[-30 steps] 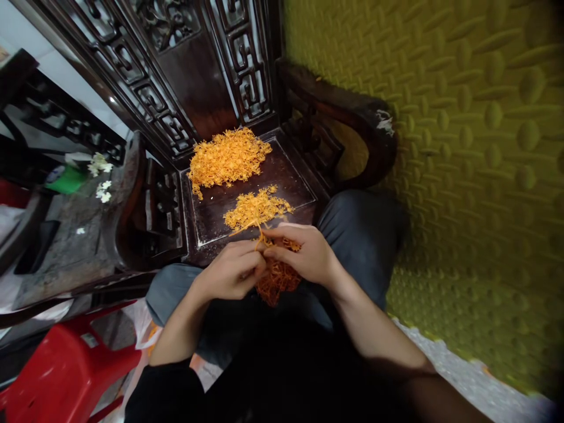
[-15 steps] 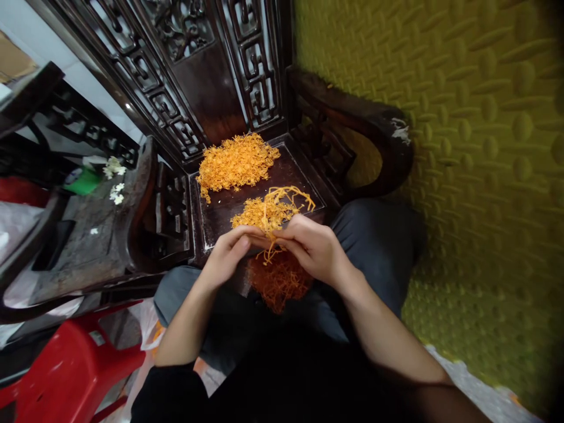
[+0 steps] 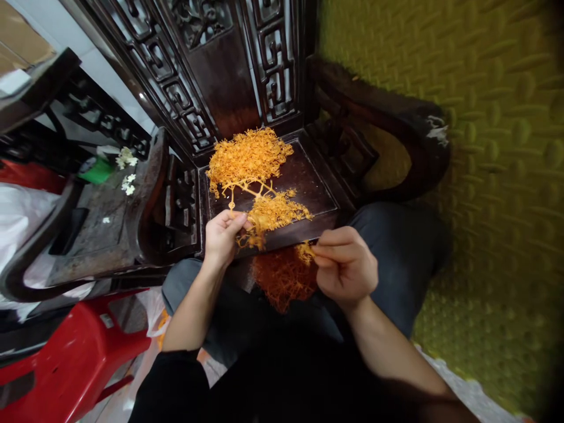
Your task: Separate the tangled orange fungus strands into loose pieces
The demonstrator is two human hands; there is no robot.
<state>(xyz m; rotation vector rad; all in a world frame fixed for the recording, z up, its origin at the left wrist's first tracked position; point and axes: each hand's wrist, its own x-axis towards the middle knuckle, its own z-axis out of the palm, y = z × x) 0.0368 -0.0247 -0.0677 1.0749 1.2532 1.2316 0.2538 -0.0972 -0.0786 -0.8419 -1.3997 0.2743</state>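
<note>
My left hand (image 3: 224, 235) is closed, thumb against fingers, on a thin orange branched piece (image 3: 251, 189) that looks like a plastic sprue. Its bare arms reach up over the chair seat. My right hand (image 3: 346, 264), fingers pinched, holds a small orange cluster (image 3: 305, 252) above my lap, apart from the left hand. Just beyond the left fingertips lies a smaller orange pile (image 3: 279, 211) at the seat's front. Behind it sits a larger heap of fine orange pieces (image 3: 251, 155). A reddish-brown tangle of thin strands (image 3: 284, 281) rests between my legs, under the right hand.
The dark carved wooden chair (image 3: 308, 176) has a curved armrest (image 3: 423, 129) on the right. At left, a second wooden seat (image 3: 99, 235) bears a green tape roll (image 3: 96, 169) and white flower-like bits (image 3: 127, 184). A red plastic stool (image 3: 74, 358) stands lower left. Yellow textured matting (image 3: 484, 176) fills the right.
My hands, together before, have moved apart: the right has drawn right and down with a small orange cluster, the left keeps the branched piece. The view has shifted slightly.
</note>
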